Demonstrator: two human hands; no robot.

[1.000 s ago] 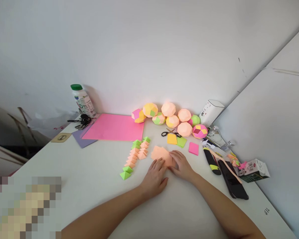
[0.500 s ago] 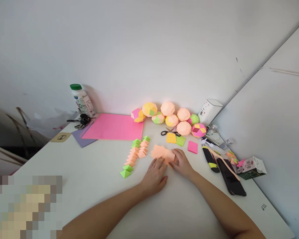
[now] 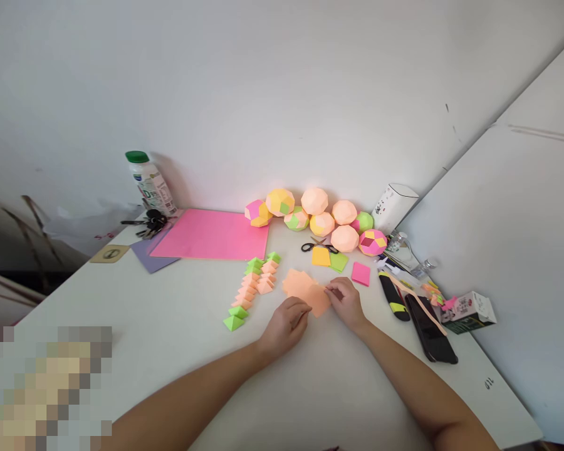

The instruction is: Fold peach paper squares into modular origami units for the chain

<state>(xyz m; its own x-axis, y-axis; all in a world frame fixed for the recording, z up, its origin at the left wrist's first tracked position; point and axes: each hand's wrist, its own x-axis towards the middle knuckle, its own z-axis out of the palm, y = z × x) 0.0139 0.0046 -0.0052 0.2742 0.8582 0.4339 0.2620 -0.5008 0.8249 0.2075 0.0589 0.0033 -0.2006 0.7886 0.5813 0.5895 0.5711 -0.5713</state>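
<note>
White table [image 3: 169, 319]: broad work surface, set against the wall.
Pink sheet [image 3: 211, 235]: flat near the wall, apparently parked left of the work.
Paper balls [image 3: 314, 201]: ten or so, multicoloured, massed along the wall, probably for working room in front.
Phone [image 3: 427, 333]: dark, at the right, likely out of the way.
Left hand [image 3: 284, 329]: curled fingers, tips at the near-left edge of an orange square; whether pinched on paper, cannot tell.
Right hand [image 3: 346, 305]: thumb and fingertips closed on the right edge of the same square, seemingly for control.
Orange squares [image 3: 297, 280]: overlapping, between and beyond the hands; nearest one [image 3: 320, 299] between both sets of fingertips.
Scissors [image 3: 307, 247]: behind the notes, within reach.
Notes [image 3: 361, 273]: yellow, green, pink; perhaps sorted by colour.
Folded pieces [image 3: 247, 288]: green and orange, nested in two rows, presumably for tidy keeping.
</note>
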